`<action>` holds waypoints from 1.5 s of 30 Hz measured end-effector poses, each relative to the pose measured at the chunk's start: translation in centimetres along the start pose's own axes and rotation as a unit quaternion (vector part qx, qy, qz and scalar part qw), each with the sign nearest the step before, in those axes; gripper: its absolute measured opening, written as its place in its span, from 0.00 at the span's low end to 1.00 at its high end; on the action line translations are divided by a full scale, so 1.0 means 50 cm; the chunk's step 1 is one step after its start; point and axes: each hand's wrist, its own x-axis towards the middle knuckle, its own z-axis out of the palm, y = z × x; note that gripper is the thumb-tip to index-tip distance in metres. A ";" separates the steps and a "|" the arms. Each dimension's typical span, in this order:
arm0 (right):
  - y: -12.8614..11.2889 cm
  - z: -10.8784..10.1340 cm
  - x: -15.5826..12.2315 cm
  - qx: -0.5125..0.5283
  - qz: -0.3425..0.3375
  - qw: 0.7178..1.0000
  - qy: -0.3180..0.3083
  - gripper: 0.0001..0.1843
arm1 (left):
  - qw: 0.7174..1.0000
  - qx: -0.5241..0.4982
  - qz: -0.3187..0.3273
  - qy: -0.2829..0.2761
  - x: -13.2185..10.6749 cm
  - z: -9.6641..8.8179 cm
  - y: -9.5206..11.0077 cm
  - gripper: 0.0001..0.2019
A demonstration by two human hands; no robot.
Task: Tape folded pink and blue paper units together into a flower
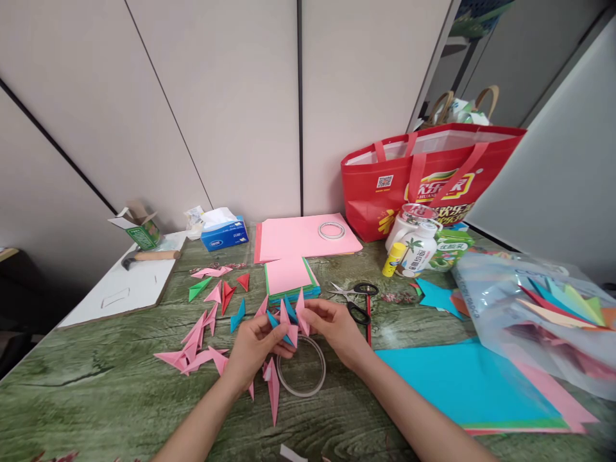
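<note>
Between my two hands is a cluster of folded paper pieces (290, 332), pink and blue with pointed tips. My left hand (262, 340) grips its left side, thumb across the front. At the right edge, my right hand (327, 324) pinches a pink folded piece (301, 311). Just below lies a ring of tape (308, 393) on the table, beside a long pink folded piece (273, 391). A single blue folded piece (237, 316) rests left of my hands. Further left are several loose pink pieces (195, 337), two red ones (227, 296) and a green one (199, 289).
Behind my hands sit stacked square papers (289, 276) and large pink sheets (283, 234). Scissors (353, 295), a glue stick (393, 260) and a white jar (419, 250) stand or lie right. Blue sheets (462, 378), a plastic bag (543, 308), red bag (370, 192), tissues (224, 235) and hammer (154, 255) surround.
</note>
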 end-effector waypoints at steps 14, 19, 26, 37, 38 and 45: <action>0.005 0.004 -0.001 -0.036 -0.014 0.999 0.009 0.17 | 1.000 -0.018 0.004 0.017 0.002 -0.001 -0.001 0.14; 0.005 0.004 -0.004 -0.009 -0.006 1.000 -0.008 0.14 | 0.999 -0.025 0.006 0.033 0.001 0.001 0.002 0.15; 0.007 0.005 -0.007 0.023 -0.004 1.000 -0.005 0.15 | 0.999 -0.020 0.007 0.034 0.003 -0.001 0.000 0.15; 0.017 0.012 -0.009 -0.011 -0.032 0.999 0.017 0.10 | 0.998 -0.040 0.008 0.038 0.002 0.001 -0.001 0.14; 0.018 0.013 -0.009 -0.010 -0.035 0.999 0.018 0.10 | 0.998 -0.042 0.009 0.036 0.002 0.001 -0.001 0.14; 0.018 0.012 -0.010 -0.028 -0.051 0.998 0.019 0.08 | 0.998 -0.048 0.001 0.037 0.002 0.002 -0.001 0.14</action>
